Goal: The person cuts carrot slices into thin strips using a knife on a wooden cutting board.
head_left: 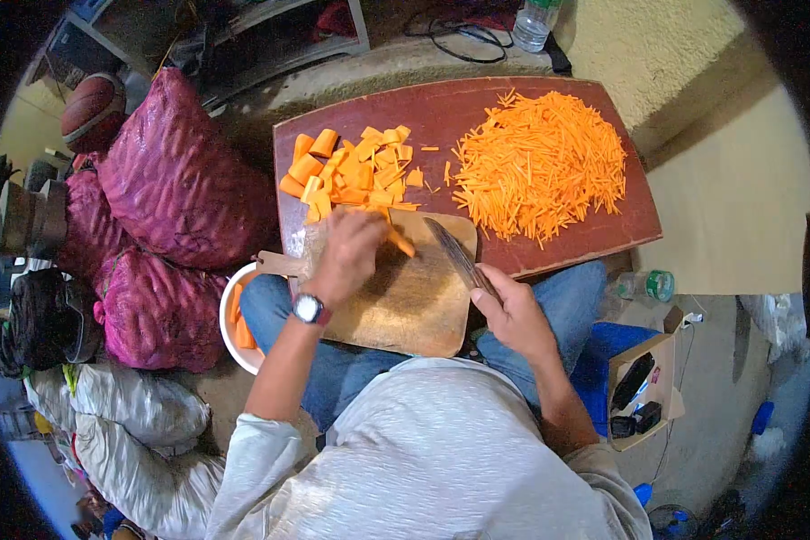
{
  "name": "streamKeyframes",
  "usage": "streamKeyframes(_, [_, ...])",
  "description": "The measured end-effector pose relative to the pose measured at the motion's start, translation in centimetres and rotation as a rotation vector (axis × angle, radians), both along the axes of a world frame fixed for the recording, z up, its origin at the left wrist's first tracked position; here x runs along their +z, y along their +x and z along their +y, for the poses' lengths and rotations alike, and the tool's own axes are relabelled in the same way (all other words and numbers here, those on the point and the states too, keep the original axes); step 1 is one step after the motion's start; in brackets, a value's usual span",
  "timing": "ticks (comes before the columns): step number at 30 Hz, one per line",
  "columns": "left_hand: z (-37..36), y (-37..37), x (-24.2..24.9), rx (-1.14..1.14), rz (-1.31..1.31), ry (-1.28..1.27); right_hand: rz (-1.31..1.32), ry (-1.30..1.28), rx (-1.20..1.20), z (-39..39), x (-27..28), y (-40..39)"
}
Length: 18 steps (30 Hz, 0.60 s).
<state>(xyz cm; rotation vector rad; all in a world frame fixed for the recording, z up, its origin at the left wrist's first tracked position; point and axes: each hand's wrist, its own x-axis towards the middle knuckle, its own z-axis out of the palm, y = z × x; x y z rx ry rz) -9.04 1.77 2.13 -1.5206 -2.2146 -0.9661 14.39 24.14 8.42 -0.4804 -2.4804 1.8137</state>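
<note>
My right hand [516, 315] is closed round the handle of a dark knife [454, 254], its blade angled up and left over the wooden cutting board [405, 315]. Over the board's upper left part is my left hand [346, 250], slightly blurred, fingers bent down beside an orange carrot piece [400, 241]; whether the fingers grip it is unclear. Chunks and slices of carrot [355, 171] lie just beyond that hand on the red table [432, 112]. A large heap of thin carrot strips [542, 166] covers the table's right side.
A white bowl [228, 335] with carrots stands left of my knee. Pink mesh sacks [175, 180] and white sacks [144, 409] fill the left. On the right are a cardboard box [661, 382] and a plastic bottle [646, 285]. A wall ledge [324, 67] runs behind the table.
</note>
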Motion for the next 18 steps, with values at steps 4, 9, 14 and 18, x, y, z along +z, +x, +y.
streamKeyframes(4, [-2.2, 2.9, -0.3, -0.037, -0.074, -0.158, -0.028, -0.034, 0.0, 0.0, -0.3, 0.5])
streamKeyframes(9, [-3.1, 2.8, 0.4, 0.131, -0.047, -0.201, 0.027, 0.042, 0.035, -0.5, 0.6, 0.0])
streamKeyframes(14, [-2.9, 3.2, 2.0, 0.192, -0.164, -0.27, 0.002, 0.108, 0.094, -0.6, 0.4, 0.0])
streamKeyframes(18, [-2.1, 3.7, 1.6, 0.181, -0.128, -0.308, -0.006, 0.142, 0.119, -0.7, 0.5, 0.0])
